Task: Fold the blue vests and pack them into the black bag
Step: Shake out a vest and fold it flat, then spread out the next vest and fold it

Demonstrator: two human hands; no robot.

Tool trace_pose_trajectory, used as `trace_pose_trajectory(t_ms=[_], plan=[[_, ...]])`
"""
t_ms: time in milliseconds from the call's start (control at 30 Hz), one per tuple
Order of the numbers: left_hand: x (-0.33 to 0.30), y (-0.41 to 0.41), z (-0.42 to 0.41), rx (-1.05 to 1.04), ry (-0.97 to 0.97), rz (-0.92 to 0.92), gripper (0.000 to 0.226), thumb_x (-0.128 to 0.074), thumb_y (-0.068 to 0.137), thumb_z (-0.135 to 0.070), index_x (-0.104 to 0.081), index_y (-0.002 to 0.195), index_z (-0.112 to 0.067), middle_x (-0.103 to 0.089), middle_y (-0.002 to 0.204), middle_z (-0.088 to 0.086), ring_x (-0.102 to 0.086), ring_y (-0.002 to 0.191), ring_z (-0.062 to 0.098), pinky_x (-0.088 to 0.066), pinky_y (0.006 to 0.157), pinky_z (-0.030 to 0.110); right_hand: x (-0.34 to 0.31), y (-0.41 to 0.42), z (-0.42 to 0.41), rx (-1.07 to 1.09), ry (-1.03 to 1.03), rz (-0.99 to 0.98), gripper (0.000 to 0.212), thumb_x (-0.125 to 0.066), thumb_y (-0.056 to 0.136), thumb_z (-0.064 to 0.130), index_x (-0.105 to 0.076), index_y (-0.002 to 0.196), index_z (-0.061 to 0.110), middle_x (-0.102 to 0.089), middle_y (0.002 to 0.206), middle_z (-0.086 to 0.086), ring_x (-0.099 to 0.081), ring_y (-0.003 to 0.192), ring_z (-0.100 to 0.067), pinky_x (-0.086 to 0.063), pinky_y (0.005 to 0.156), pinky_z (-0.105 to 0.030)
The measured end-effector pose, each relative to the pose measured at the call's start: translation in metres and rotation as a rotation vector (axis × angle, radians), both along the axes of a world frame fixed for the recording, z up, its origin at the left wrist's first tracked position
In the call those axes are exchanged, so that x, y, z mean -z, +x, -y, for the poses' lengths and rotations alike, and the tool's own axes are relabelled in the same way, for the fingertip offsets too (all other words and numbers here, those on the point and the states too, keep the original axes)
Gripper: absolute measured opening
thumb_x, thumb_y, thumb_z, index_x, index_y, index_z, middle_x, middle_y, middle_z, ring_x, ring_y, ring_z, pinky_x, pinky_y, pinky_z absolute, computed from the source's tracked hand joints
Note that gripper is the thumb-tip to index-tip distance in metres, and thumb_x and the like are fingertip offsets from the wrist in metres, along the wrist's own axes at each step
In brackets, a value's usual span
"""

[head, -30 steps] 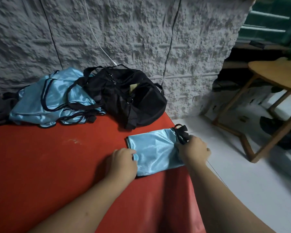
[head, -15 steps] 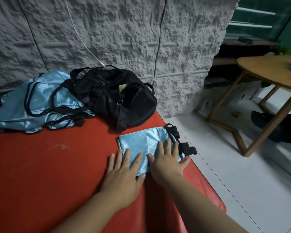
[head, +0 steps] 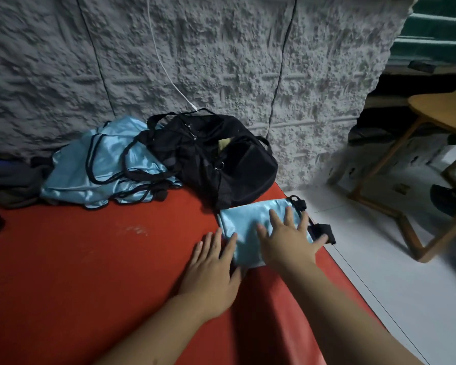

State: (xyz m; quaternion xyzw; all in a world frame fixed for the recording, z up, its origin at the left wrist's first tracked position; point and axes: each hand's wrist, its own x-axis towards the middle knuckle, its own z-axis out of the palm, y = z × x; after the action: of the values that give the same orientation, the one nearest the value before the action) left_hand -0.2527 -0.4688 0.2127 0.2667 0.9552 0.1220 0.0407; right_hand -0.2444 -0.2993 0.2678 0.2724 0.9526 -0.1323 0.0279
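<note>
The folded blue vest (head: 250, 227) lies flat as one neat rectangle at the right edge of the red counter (head: 90, 259), just in front of the black bag (head: 221, 164), with its black straps (head: 321, 230) trailing off toward the counter's edge. Both hands are spread flat with straight fingers and grip nothing. The right hand (head: 290, 241) presses down on the folded vest, its fingertips reaching toward the strap end. The left hand (head: 211, 270) rests mostly on the counter, its fingertips touching the vest's near left edge. One black bag stands against the rough grey wall (head: 221, 61), its top gaping open. To the left of the bag sits one heap of unfolded blue vests (head: 100, 169) with black trim; how many are in the heap cannot be told. A dark cloth bundle (head: 11, 183) lies further left. One white cable (head: 166, 69) and two black cables hang down the wall. One wooden table (head: 442, 111) stands on the pale floor to the right.
</note>
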Motion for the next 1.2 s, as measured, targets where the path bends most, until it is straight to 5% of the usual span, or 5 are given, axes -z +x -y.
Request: trace_pose_trajectory(t_ms=[133, 333, 700, 900, 1200], plan=[[-0.012, -0.005, 0.045, -0.142, 0.064, 0.042, 0.086, 0.002, 0.085, -0.065, -0.009, 0.161, -0.025, -0.01, 0.168, 0.009, -0.008, 0.155, 0.027, -0.007, 0.126, 0.039, -0.008, -0.01, 0.07, -0.327, -0.078, -0.181, 0.061, -0.036, 0.103, 0.053, -0.029, 0.157, 0.026, -0.02, 0.168, -0.003, -0.008, 0.156, -0.023, -0.008, 0.124, -0.051], [-0.03, -0.038, 0.127, -0.34, 0.12, -0.033, 0.059, -0.048, 0.096, -0.029, -0.033, 0.152, -0.017, -0.043, 0.149, 0.007, -0.044, 0.134, 0.028, -0.034, 0.113, 0.037, -0.008, -0.037, 0.16, -0.595, -0.335, -0.275, 0.056, -0.047, 0.104, 0.029, -0.032, 0.157, 0.018, -0.024, 0.166, -0.009, -0.014, 0.155, -0.022, -0.013, 0.126, -0.036], [-0.068, -0.162, 0.193, -0.468, -0.107, -0.005, 0.037, -0.053, 0.088, -0.018, -0.058, 0.125, -0.017, 0.009, 0.168, -0.004, -0.009, 0.152, 0.027, -0.029, 0.117, 0.051, 0.005, -0.062, 0.224, -0.595, -0.378, -0.179, 0.06, -0.046, 0.101, 0.032, -0.026, 0.158, 0.024, -0.022, 0.166, -0.007, -0.012, 0.156, -0.021, -0.014, 0.124, -0.049], [-0.09, -0.183, 0.193, -0.402, -0.446, -0.146, 0.03, -0.049, 0.089, -0.021, -0.067, 0.111, -0.02, -0.057, 0.124, -0.001, -0.04, 0.123, 0.023, -0.035, 0.1, 0.043, 0.012, -0.062, 0.217, -0.589, -0.357, -0.108, 0.055, -0.045, 0.1, 0.034, -0.031, 0.153, 0.028, -0.029, 0.162, -0.004, -0.013, 0.155, -0.021, -0.014, 0.121, -0.06], [-0.078, -0.055, 0.206, -0.374, -0.137, -0.064, 0.033, -0.051, 0.083, -0.021, -0.075, 0.106, -0.017, -0.063, 0.106, 0.0, -0.047, 0.118, 0.023, -0.041, 0.106, 0.032, -0.01, -0.038, 0.214, -0.607, -0.384, -0.132, 0.035, -0.048, 0.095, 0.038, -0.057, 0.127, 0.025, -0.069, 0.124, -0.005, -0.06, 0.121, -0.03, -0.047, 0.1, -0.041]])
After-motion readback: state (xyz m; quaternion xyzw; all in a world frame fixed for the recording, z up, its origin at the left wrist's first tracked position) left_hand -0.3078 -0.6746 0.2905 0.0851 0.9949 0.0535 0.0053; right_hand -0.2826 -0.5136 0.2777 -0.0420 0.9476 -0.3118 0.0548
